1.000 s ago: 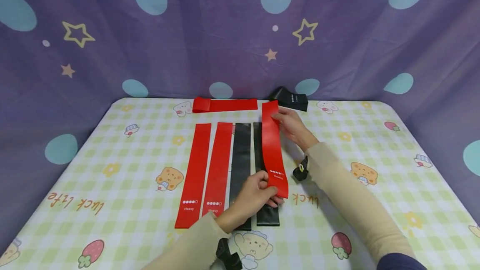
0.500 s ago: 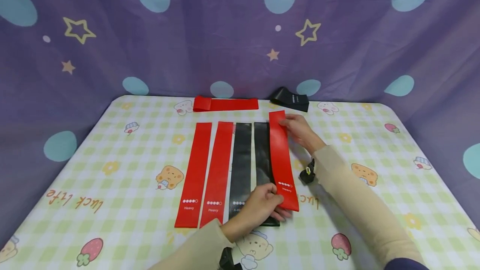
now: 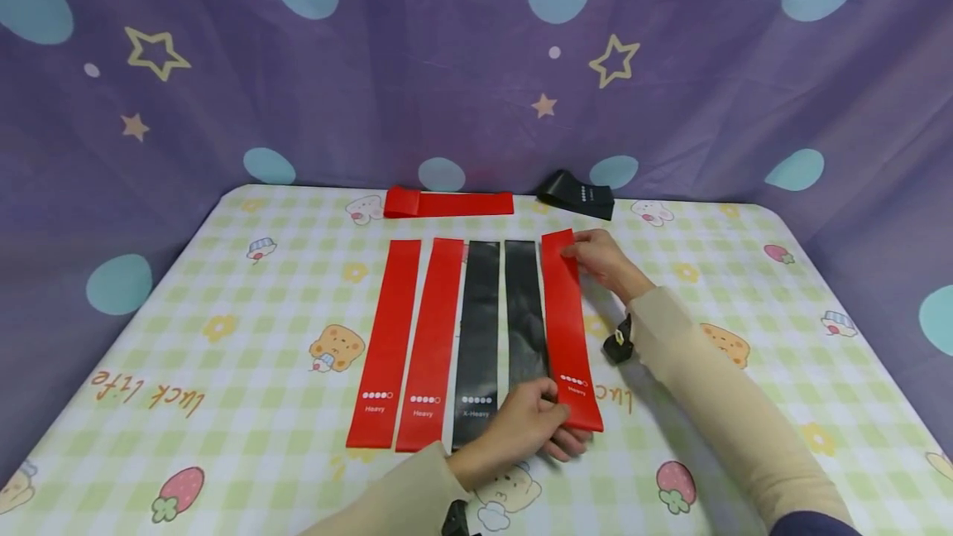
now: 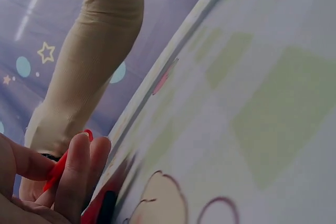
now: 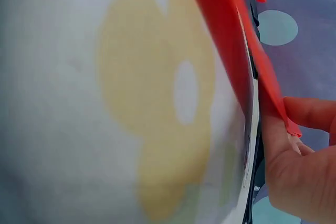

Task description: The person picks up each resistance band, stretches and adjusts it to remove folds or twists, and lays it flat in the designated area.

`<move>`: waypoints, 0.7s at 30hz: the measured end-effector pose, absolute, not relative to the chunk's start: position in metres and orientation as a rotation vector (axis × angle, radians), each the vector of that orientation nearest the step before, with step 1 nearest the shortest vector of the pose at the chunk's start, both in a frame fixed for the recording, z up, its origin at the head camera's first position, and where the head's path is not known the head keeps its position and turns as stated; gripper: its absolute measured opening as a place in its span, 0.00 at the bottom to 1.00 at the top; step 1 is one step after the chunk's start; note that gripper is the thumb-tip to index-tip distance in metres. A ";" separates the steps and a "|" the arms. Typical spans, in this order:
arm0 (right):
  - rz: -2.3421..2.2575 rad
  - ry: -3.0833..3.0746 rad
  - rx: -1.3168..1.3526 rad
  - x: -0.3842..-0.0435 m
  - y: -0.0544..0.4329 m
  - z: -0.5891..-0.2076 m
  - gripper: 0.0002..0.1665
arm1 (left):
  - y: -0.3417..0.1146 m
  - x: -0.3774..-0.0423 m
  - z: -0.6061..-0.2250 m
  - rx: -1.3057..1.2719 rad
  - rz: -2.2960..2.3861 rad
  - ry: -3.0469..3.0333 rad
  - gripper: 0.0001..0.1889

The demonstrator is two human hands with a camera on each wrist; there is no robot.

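A flat red resistance band, printed "Heavy", spans both hands at the right end of a row of bands. My left hand pinches its near end between thumb and fingers, also seen in the left wrist view, where the red edge shows. At the far end, my right hand pinches the band's upper right edge; the right wrist view shows this red band raised off the cloth there. Just left of it lies a black band, its near end hidden behind my left hand.
Further left in the row lie a black "X-Heavy" band and two red bands. Behind them are a folded red band and a curled black band. A checked cloth covers the table, before a purple curtain.
Both hands have moved right and nearer with the red band. It has come off the top of the rightmost black band, more of which now shows.
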State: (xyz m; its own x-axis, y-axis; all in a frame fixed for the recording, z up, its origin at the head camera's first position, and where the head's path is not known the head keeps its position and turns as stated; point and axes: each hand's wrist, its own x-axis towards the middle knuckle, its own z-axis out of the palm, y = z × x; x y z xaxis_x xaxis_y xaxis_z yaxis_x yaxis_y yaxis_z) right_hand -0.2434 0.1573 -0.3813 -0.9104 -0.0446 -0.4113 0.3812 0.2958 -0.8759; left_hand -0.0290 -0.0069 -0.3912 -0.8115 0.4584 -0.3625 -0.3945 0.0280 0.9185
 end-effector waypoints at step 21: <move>-1.510 2.281 0.224 -0.247 0.160 -0.376 0.29 | -0.003 -0.019 -0.391 0.043 1.743 1.684 0.15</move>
